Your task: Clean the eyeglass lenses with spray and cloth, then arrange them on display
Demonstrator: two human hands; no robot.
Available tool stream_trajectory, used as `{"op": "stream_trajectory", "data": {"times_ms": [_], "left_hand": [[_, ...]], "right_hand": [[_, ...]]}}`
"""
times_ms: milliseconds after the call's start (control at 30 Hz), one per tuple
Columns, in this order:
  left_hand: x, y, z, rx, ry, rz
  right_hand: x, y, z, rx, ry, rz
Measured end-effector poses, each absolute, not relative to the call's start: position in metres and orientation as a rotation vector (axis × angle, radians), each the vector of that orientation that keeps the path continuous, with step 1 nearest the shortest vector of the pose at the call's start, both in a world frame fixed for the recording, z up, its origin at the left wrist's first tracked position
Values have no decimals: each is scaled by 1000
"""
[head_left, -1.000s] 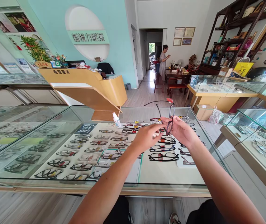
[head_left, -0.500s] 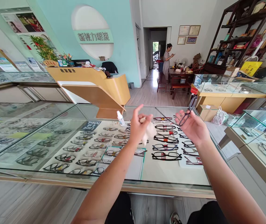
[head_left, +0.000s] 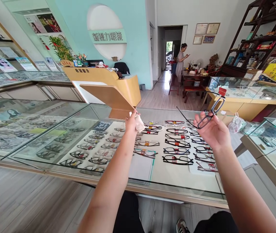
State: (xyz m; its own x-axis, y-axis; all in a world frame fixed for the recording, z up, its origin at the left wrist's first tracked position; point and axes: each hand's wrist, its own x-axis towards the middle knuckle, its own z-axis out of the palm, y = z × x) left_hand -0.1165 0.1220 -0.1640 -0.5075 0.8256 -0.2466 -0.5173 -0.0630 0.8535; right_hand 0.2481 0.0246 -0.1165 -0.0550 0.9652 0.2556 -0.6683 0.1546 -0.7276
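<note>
In the head view my left hand (head_left: 131, 123) reaches over the far part of the glass counter, its fingers closed around a crumpled white cloth (head_left: 140, 124). The small white bottle seen earlier is hidden around that hand; I cannot tell whether the fingers touch it. My right hand (head_left: 212, 131) is raised palm up over the counter's right side. Its thumb and fingers pinch a dark-framed pair of eyeglasses (head_left: 217, 105) by one lens rim. The glasses are tilted, both temples unfolded, and a red tag (head_left: 222, 91) hangs at one temple.
Rows of eyeglasses (head_left: 176, 150) lie inside the glass display counter (head_left: 176, 189). A white, green-edged sheet (head_left: 141, 168) is among them. Another glass case (head_left: 271, 142) stands on the right. Beyond are a wooden reception desk (head_left: 125, 87) and a standing person (head_left: 181, 61).
My left hand has moved forward and left with the cloth, to where the white bottle stood. My right hand still holds the eyeglasses, turned slightly. The view has shifted left.
</note>
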Motion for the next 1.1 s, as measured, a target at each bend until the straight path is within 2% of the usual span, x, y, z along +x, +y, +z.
{"op": "stream_trajectory", "data": {"times_ms": [367,700,933,1100], "left_hand": [[-125,134,-177,350,1279,1615],[-111,122,-159,497,1262,1886],[-60,75,-138,1171,1038,1498],[-31,44,-133,1317,946,1311]], "right_hand": [[246,18,-113,-398,-878,1430],[242,19,-114,-378,-899,1372],[241,21,-117,-397,-939,1323],[235,19,-118,-425,-933,1335]]}}
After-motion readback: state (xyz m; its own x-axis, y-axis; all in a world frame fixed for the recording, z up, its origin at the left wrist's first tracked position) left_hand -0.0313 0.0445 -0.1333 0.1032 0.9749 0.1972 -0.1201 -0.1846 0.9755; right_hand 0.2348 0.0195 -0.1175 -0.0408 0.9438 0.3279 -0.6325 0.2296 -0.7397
